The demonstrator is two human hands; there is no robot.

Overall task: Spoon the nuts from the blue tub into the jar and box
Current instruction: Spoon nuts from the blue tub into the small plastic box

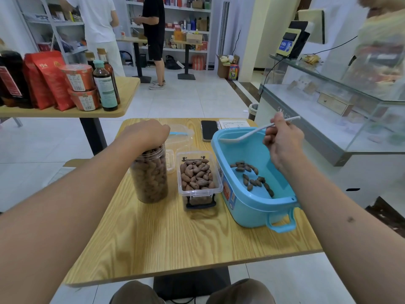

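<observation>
The blue tub (247, 207) stands at the right of the wooden table (175, 242), with a scatter of brown nuts (252, 176) on its bottom. My right hand (282, 143) hovers above the tub and pinches a white spoon (245, 135); its bowl points left near the tub's far rim, and it looks empty. A clear jar (150, 176), filled with nuts to the top, stands at the left. My left hand (145, 133) rests over the jar's mouth, fingers curled down around it. Between jar and tub sits a clear box (198, 179) heaped with nuts.
Behind the box lie clear lids (180, 133), a black phone (209, 129) and a paper pad (233, 123). A side table (65, 110) with bottles and red packets stands at the far left. A glass counter (341, 110) runs along the right. Two people stand by the back shelves.
</observation>
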